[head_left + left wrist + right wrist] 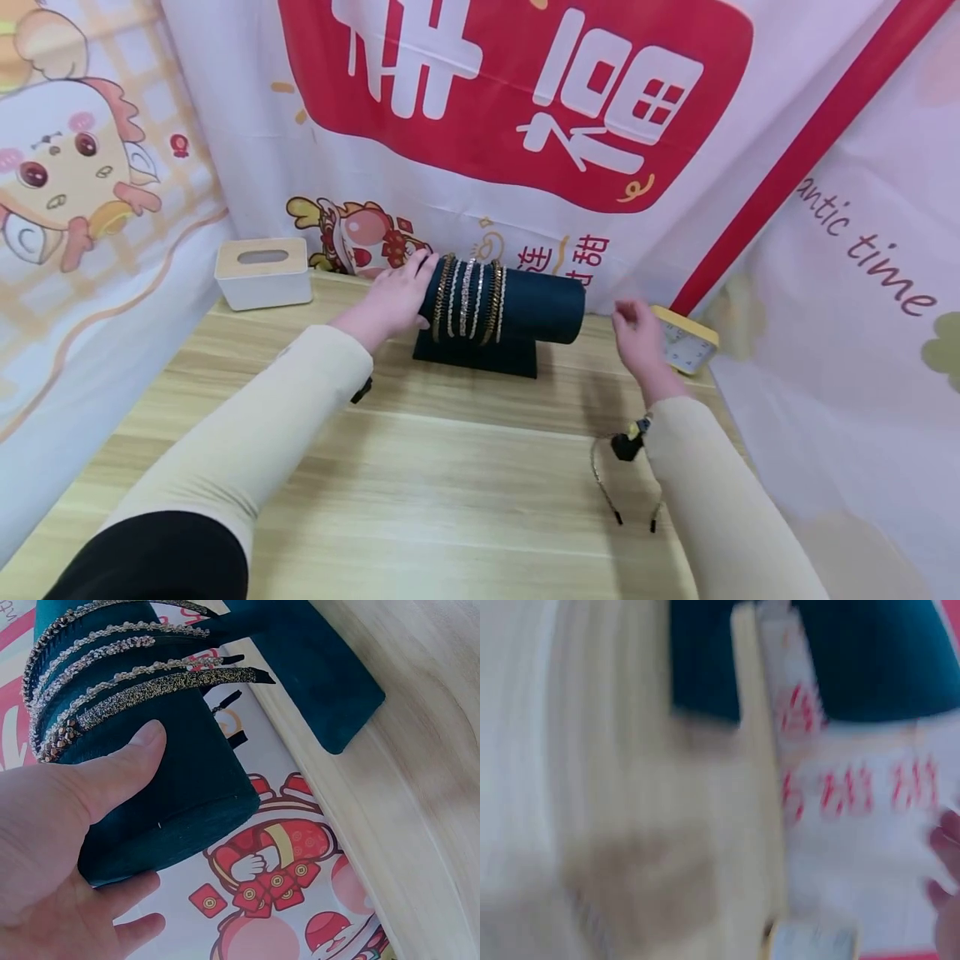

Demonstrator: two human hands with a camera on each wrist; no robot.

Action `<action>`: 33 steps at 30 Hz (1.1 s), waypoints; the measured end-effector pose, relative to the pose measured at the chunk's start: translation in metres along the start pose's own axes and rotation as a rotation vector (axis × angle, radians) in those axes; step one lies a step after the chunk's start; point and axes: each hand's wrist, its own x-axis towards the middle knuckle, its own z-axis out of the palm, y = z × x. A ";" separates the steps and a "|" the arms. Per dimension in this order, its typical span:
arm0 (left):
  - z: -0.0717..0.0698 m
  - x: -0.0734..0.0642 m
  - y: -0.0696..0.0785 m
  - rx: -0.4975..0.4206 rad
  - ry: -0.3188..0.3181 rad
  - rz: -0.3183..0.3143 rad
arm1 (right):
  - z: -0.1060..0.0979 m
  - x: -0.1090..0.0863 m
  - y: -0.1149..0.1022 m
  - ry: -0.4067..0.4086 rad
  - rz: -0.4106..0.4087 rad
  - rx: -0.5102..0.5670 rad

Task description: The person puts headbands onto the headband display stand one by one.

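Note:
A dark teal roll-shaped headband stand (543,307) on a flat base carries several beaded and glittery headbands (467,300) round its left half. My left hand (397,296) grips the left end of the roll. In the left wrist view the thumb (124,769) lies along the roll beside a gold-flecked headband (172,694), fingers round the far side. My right hand (637,337) is off the roll's right end, fingers loosely bent, holding nothing. One more thin headband (597,475) with black tips lies on the table, partly hidden behind the right wrist.
A yellow-framed clock (686,340) stands right behind the right hand. At the back left is a white tissue box (266,287) with a wooden lid. Printed cloth (502,192) hangs along the back of the wooden table (450,492) and both sides.

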 end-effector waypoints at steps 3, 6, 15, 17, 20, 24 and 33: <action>0.000 0.000 0.001 0.004 -0.011 -0.004 | -0.016 -0.020 0.040 -0.226 0.025 -0.145; -0.001 -0.002 0.000 0.013 -0.017 -0.004 | -0.020 -0.043 0.071 -0.430 0.044 -0.266; -0.001 -0.002 0.000 0.016 -0.017 -0.013 | 0.001 -0.085 0.124 -0.403 0.087 -0.323; 0.001 -0.001 0.000 0.017 -0.018 -0.012 | 0.006 -0.087 0.130 -0.372 0.075 -0.364; 0.002 0.000 0.000 0.021 -0.018 -0.013 | 0.008 -0.088 0.135 -0.363 0.056 -0.408; 0.002 0.000 0.001 0.019 -0.012 -0.008 | 0.006 -0.090 0.132 -0.347 0.066 -0.402; 0.001 -0.003 0.001 0.012 -0.010 -0.008 | -0.016 -0.078 0.106 -0.383 0.237 0.041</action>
